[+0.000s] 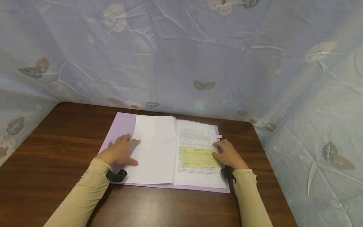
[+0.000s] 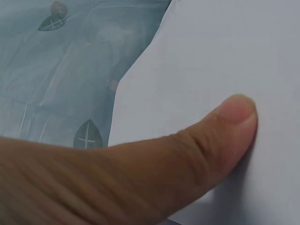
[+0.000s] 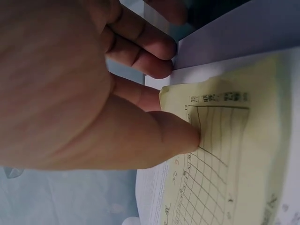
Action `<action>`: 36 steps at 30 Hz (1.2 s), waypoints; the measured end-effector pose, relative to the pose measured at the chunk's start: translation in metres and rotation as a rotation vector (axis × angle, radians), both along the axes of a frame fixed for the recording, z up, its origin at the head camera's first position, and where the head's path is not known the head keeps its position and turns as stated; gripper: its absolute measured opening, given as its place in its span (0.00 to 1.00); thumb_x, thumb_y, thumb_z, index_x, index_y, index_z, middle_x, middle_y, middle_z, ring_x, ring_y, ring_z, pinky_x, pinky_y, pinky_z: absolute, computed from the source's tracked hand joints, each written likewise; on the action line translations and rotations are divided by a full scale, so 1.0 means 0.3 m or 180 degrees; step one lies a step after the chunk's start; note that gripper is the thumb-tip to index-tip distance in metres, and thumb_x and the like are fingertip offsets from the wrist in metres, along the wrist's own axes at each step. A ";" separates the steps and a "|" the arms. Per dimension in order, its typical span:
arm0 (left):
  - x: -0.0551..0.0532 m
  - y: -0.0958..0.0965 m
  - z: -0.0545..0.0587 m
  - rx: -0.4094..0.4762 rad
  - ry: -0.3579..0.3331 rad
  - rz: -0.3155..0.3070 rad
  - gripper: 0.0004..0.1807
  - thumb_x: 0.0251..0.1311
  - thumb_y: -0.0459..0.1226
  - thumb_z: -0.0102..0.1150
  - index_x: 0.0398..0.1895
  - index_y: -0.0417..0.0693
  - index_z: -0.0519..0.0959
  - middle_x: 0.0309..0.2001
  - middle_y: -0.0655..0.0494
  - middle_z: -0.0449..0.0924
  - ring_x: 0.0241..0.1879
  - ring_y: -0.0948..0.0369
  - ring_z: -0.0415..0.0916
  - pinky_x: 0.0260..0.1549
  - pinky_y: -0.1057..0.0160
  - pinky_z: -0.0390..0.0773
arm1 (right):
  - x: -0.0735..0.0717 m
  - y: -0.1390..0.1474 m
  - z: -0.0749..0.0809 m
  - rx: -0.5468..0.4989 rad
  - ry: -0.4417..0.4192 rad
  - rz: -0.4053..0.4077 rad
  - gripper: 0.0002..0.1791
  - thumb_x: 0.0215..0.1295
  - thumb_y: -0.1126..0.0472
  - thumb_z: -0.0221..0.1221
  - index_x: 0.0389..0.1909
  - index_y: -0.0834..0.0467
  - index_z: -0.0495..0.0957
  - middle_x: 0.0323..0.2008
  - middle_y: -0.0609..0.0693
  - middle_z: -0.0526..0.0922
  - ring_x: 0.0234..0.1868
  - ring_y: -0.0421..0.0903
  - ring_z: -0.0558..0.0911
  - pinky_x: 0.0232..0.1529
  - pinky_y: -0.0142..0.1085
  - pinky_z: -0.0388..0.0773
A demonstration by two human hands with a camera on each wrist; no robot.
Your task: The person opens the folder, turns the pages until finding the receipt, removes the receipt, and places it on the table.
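An open light-purple folder [image 1: 124,121] lies on the table with a blank white sheet [image 1: 156,142] on its left side and a printed page [image 1: 195,131] on its right. My left hand [image 1: 117,151] rests over the folder's left part, fingers spread. Its thumb [image 2: 236,110] lies on the blank sheet in the left wrist view. Across the printed page is a yellow ruled paper form [image 1: 198,157]. My right hand [image 1: 229,154] pinches the form's right end, thumb [image 3: 180,133] on top and a finger behind the paper.
The dark brown wooden table [image 1: 141,205] extends around the folder. A small white tab [image 1: 218,136] sticks out past the folder's right edge. Behind the table and at its sides hangs a pale blue leaf-patterned cloth [image 1: 175,63].
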State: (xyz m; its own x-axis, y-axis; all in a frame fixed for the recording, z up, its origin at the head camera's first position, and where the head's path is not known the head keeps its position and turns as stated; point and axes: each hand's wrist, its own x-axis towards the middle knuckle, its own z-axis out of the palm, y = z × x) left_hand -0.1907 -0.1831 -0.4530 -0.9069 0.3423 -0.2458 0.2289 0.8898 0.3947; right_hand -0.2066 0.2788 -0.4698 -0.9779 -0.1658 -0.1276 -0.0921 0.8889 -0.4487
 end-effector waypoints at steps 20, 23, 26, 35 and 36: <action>-0.001 0.005 -0.005 -0.0011 0.0004 0.0028 0.57 0.45 0.57 0.80 0.76 0.44 0.66 0.76 0.21 0.50 0.74 0.23 0.46 0.59 0.14 0.48 | 0.004 -0.009 0.011 -0.0084 0.0041 -0.0064 0.10 0.63 0.61 0.67 0.41 0.62 0.82 0.57 0.62 0.74 0.57 0.57 0.72 0.60 0.56 0.72; 0.000 0.003 -0.005 -0.0008 0.0006 0.0025 0.56 0.45 0.57 0.80 0.77 0.44 0.66 0.76 0.22 0.50 0.74 0.23 0.47 0.59 0.14 0.49 | 0.004 -0.011 0.011 -0.0118 0.0039 -0.0108 0.09 0.63 0.61 0.68 0.39 0.62 0.82 0.57 0.61 0.75 0.56 0.57 0.72 0.60 0.55 0.72; 0.000 0.001 -0.006 0.0011 -0.0003 0.0012 0.56 0.46 0.57 0.80 0.77 0.44 0.66 0.76 0.22 0.49 0.74 0.24 0.47 0.59 0.14 0.49 | 0.005 -0.010 0.007 -0.0149 0.0037 -0.0122 0.07 0.64 0.61 0.67 0.38 0.62 0.82 0.56 0.61 0.75 0.55 0.56 0.73 0.59 0.54 0.72; -0.001 -0.004 -0.006 0.0021 -0.0045 -0.0017 0.55 0.48 0.56 0.79 0.77 0.44 0.65 0.77 0.22 0.47 0.75 0.24 0.44 0.60 0.14 0.47 | -0.012 0.030 -0.010 -0.0344 0.0248 0.0018 0.04 0.72 0.66 0.58 0.39 0.59 0.81 0.48 0.59 0.79 0.47 0.54 0.75 0.49 0.49 0.74; -0.001 -0.005 -0.003 0.0023 -0.0041 -0.0023 0.55 0.48 0.56 0.79 0.77 0.44 0.65 0.76 0.21 0.47 0.75 0.24 0.44 0.59 0.14 0.47 | -0.015 0.036 -0.012 -0.0355 0.0244 -0.0018 0.04 0.73 0.65 0.57 0.40 0.59 0.81 0.48 0.58 0.80 0.46 0.53 0.76 0.47 0.48 0.74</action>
State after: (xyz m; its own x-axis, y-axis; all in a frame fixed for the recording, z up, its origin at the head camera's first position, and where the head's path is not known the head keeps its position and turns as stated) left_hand -0.1910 -0.1846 -0.4539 -0.9012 0.3505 -0.2548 0.2301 0.8853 0.4042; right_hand -0.2109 0.2896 -0.4735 -0.9850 -0.1691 -0.0337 -0.1249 0.8344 -0.5367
